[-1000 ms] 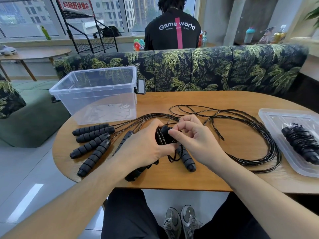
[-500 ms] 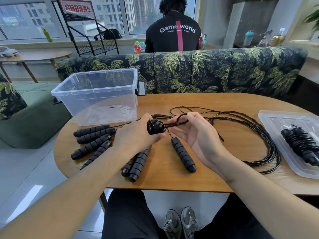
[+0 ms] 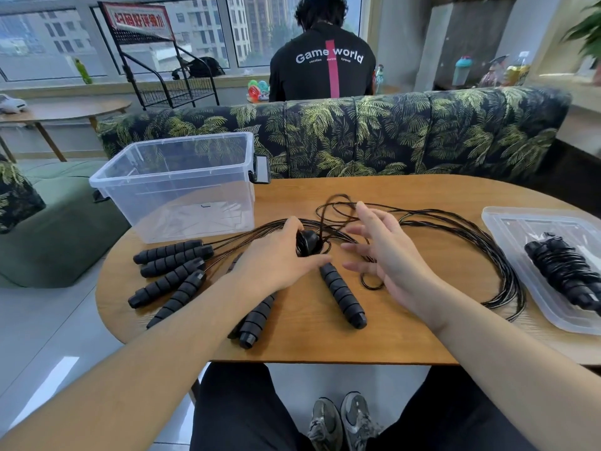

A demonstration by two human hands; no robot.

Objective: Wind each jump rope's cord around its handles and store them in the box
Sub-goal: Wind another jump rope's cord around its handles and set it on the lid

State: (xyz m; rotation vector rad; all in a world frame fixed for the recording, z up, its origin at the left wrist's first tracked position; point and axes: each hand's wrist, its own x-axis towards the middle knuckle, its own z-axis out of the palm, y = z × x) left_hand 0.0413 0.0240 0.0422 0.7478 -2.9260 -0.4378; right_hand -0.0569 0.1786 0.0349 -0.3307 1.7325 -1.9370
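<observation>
My left hand [image 3: 276, 258] clamps the paired handles [image 3: 307, 244] above the counter [image 3: 406, 336]; my right hand [image 3: 387, 252], fingers spread, should re-grip the cord [image 3: 471, 232], winding taut, even turns.

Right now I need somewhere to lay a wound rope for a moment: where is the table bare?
Bare wood lies behind the cords, toward the sofa, and along the near edge between the lone handle and the lid. It is crowded left, where four handles fan out below the box.
</observation>
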